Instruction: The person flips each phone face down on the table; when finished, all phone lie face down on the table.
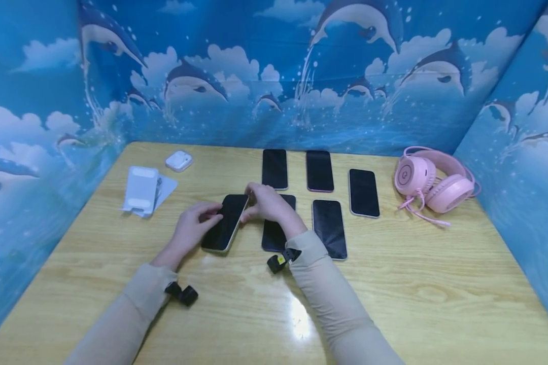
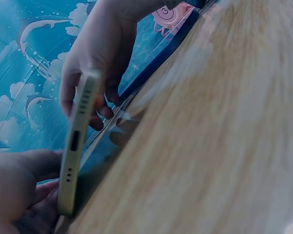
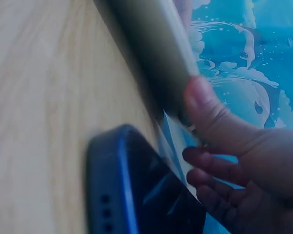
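Observation:
A smartphone (image 1: 225, 228) with a dark screen and a pale yellow-green frame is held tilted close over the table. My left hand (image 1: 193, 228) grips its left side, thumb over the screen edge and fingers beneath. At its upper right edge, my right hand (image 1: 274, 207) pinches it between thumb and fingers. The left wrist view shows the phone's bottom end (image 2: 74, 146) with charging slot and speaker holes. Its pale back (image 3: 154, 44) faces the right wrist camera. Below my right hand lies a blue-framed phone (image 1: 275, 234), partly covered by that hand.
Several more phones lie face up to the right, such as one phone (image 1: 330, 228) beside the blue one and another (image 1: 364, 192). Pink headphones (image 1: 434, 180) sit at the far right. A white phone stand (image 1: 140, 188) and a small white case (image 1: 179, 160) are at the left.

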Tool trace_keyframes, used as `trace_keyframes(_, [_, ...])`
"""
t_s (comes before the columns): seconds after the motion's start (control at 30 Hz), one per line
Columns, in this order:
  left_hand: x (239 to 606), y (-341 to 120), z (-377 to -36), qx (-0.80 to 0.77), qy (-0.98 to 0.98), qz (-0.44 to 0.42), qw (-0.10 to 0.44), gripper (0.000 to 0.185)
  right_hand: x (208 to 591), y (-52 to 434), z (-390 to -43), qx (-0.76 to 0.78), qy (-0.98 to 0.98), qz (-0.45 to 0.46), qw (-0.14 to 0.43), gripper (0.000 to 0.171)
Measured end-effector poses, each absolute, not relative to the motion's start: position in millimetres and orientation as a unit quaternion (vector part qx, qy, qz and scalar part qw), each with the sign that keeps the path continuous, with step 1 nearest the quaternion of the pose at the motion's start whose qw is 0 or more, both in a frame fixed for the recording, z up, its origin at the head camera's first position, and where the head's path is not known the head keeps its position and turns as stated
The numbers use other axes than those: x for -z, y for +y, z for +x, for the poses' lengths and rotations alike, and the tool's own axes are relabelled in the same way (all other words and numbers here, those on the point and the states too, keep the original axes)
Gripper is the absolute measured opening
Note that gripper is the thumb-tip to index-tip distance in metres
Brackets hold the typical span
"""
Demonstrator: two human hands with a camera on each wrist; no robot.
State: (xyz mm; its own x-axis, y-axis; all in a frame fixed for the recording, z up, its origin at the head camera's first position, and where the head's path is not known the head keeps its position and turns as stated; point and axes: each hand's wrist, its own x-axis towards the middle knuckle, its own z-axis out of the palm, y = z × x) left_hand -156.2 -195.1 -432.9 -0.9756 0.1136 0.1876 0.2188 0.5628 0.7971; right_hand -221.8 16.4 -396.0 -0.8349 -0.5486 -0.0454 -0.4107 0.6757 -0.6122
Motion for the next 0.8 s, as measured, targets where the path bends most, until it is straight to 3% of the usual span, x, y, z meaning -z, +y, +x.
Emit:
trace_keyframes(0.57, [427.2, -194.3, -152.7, 0.526, -0.845, -0.095, 0.01, 0.04, 386.7, 3.4, -217.2, 0.413, 0.873, -0.246, 0.084, 0.059])
trace_keyframes(0.8, [425.4, -193.6, -152.6, 0.576, -0.816, -0.054, -0.008, 0.044, 386.9, -4.7, -213.9, 0.382, 0.884, -0.26, 0.066, 0.07])
